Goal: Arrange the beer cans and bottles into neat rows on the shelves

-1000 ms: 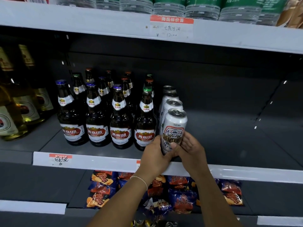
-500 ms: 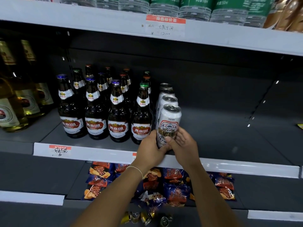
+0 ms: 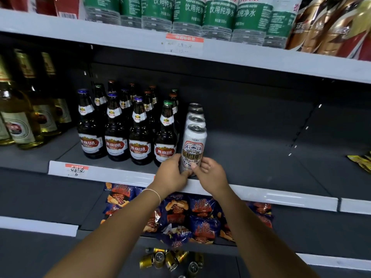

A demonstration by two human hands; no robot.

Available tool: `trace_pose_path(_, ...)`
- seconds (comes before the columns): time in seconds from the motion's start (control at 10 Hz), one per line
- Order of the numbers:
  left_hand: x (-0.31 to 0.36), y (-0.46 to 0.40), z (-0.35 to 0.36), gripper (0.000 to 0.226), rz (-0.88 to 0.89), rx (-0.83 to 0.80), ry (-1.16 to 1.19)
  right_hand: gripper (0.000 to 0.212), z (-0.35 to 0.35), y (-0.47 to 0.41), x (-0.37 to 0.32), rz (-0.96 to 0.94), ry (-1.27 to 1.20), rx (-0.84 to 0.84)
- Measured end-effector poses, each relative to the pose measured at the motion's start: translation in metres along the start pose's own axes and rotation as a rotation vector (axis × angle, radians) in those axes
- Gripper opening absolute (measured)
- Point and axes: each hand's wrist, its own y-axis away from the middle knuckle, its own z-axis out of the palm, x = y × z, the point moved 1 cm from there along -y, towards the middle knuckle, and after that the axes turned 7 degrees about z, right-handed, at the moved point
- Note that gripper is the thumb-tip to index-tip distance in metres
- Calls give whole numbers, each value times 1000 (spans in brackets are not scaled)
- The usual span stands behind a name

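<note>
A white beer can [image 3: 193, 146] with a red and blue pattern stands at the front of the middle shelf [image 3: 261, 163]. My left hand [image 3: 172, 173] holds its lower left side. My right hand [image 3: 210, 174] holds its lower right side, thumbs meeting on the can's base. Behind it a row of like cans [image 3: 195, 117] runs to the back. Left of the cans stand rows of dark beer bottles [image 3: 140, 135] with red labels.
Pale bottles [image 3: 22, 117] stand at the far left. Water bottles [image 3: 188, 15] fill the top shelf. Snack bags [image 3: 186, 213] lie on the shelf below. Gold cans [image 3: 170, 259] lie in a heap at the bottom. A yellow packet [image 3: 361, 161] sits at the right edge.
Both hands stay on the front can. The view has tilted down a little, bringing the gold cans at the bottom further into sight.
</note>
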Motion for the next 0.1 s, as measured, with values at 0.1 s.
trace_pose_path(0.1, 11, 10, -8, 42, 17, 3, -19, 47, -4, 12, -3, 28, 51, 80)
